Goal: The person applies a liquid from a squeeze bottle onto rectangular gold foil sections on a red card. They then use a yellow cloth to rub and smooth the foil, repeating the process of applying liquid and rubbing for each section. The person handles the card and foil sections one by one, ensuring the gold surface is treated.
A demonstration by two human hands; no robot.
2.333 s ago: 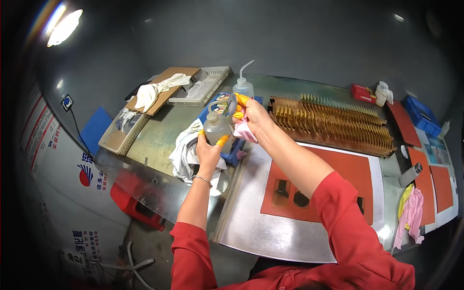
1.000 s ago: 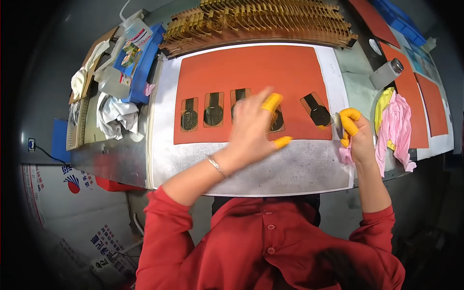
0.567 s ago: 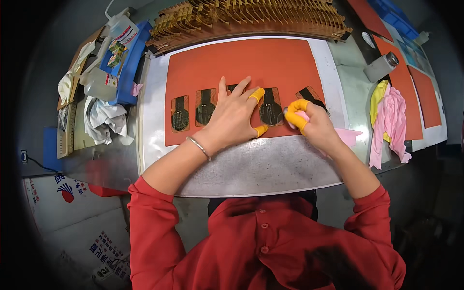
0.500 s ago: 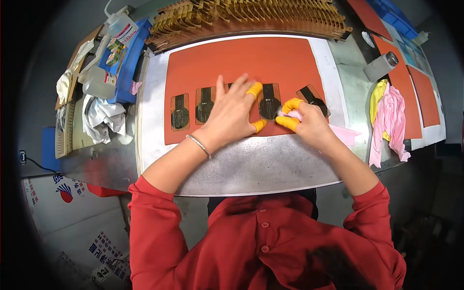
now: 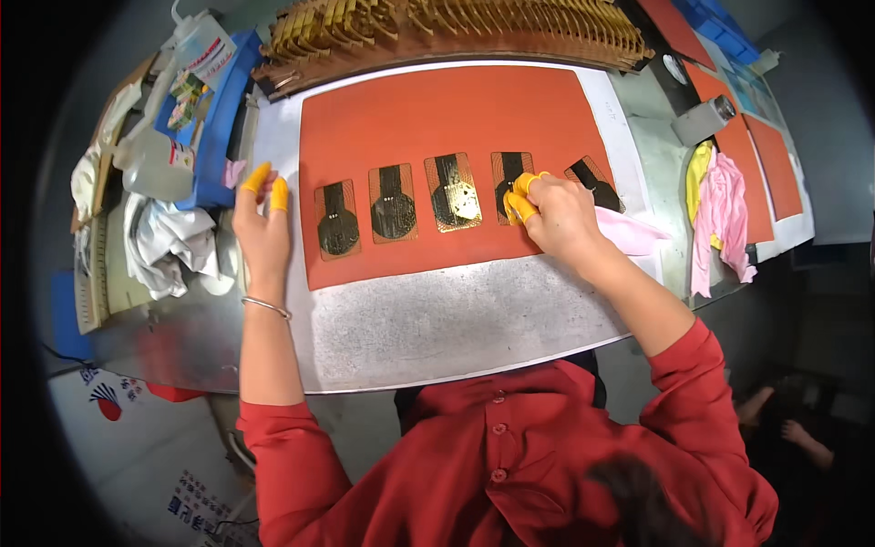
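Several flat copper-coloured circuit boards with black round-and-strip patterns lie in a row on an orange-red mat (image 5: 437,109). The middle board (image 5: 453,193) shines in the light. My right hand (image 5: 565,219), with yellow finger cots, is closed on a pink cloth (image 5: 629,232) over the board to the right of the middle (image 5: 512,169), hiding part of it. A tilted board (image 5: 594,185) lies beyond that hand. My left hand (image 5: 262,232) hovers off the mat's left edge, fingers stretched and holding nothing; yellow cots cover two fingertips.
A rack of upright copper-coloured pieces (image 5: 456,41) spans the back. To the left stand a blue tray (image 5: 219,137), plastic bottles (image 5: 157,164) and a crumpled white cloth (image 5: 173,242). A grey bottle (image 5: 704,120) and pink cloth (image 5: 725,205) sit right. Someone's arm (image 5: 807,442) shows below right.
My left hand has lifted off the boards and swung left past the mat, uncovering the middle board. My right hand stays over its board, still gripping the pink cloth. The view has shifted slightly.
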